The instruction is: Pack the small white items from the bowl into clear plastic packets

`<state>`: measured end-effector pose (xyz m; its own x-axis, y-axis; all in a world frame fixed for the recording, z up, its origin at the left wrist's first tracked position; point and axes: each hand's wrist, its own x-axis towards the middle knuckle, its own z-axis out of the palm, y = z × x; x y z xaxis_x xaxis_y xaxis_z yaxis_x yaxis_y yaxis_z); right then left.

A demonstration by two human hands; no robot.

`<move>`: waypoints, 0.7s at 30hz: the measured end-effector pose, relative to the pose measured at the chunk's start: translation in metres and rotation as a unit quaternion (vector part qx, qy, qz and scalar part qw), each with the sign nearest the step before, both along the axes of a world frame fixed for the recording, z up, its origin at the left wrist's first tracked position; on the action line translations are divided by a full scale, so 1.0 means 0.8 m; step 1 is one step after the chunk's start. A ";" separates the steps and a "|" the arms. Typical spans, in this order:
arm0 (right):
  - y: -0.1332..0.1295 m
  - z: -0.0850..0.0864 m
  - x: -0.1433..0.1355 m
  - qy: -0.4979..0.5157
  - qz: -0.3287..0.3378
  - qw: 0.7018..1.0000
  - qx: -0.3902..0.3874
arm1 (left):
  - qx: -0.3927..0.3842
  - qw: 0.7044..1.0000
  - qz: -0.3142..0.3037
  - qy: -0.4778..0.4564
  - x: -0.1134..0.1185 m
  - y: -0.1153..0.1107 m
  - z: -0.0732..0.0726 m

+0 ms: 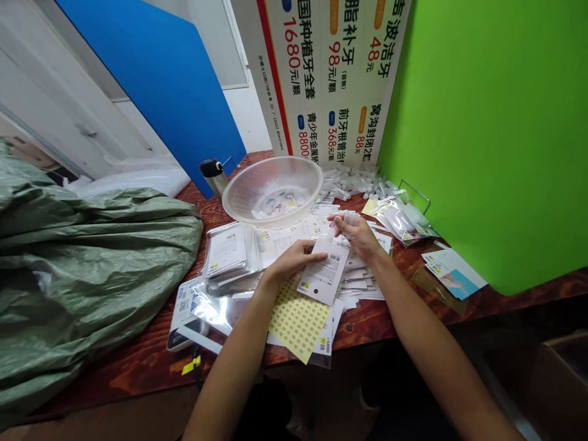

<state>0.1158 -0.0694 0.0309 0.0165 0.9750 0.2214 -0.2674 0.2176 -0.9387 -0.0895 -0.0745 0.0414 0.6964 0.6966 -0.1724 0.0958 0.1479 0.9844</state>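
A white printed card [324, 269] with a round hole near its lower edge is held by my left hand [294, 258], thumb on top of it. At the card's upper end, my right hand [357, 236] pinches a small translucent piece [351, 218]; its exact shape is partly hidden by the fingers. Below the card lies a yellow sheet [296, 318] with rows of small round stickers. More white cards [361, 282] are spread under and beside my right hand. A stack of cards in clear sleeves [229, 251] sits left of my left hand.
Behind the hands stands a translucent bowl [236, 205], with a steel bottle [215, 177] at its left. Small clear tubes [358, 184] are heaped behind. Bagged items [402, 217] and blue-white cards [452, 272] lie right. A green tarp [101, 263] covers the left side.
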 end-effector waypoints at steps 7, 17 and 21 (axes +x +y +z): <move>-0.002 0.004 0.001 0.007 -0.017 0.999 0.027 | 0.003 1.000 0.024 -0.011 0.002 -0.004 0.006; 0.002 -0.002 0.000 -0.033 -0.005 0.999 0.033 | 0.045 0.999 0.000 -0.020 -0.003 0.001 -0.001; 0.005 -0.005 0.004 -0.101 -0.029 0.994 0.042 | 0.051 0.998 0.009 -0.031 -0.002 0.001 -0.003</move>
<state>0.1189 -0.0655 0.0267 0.0184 0.9517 0.3065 -0.0613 0.3070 -0.9497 -0.0913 -0.0735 0.0389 0.6909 0.7207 -0.0570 0.0324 0.0478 0.9983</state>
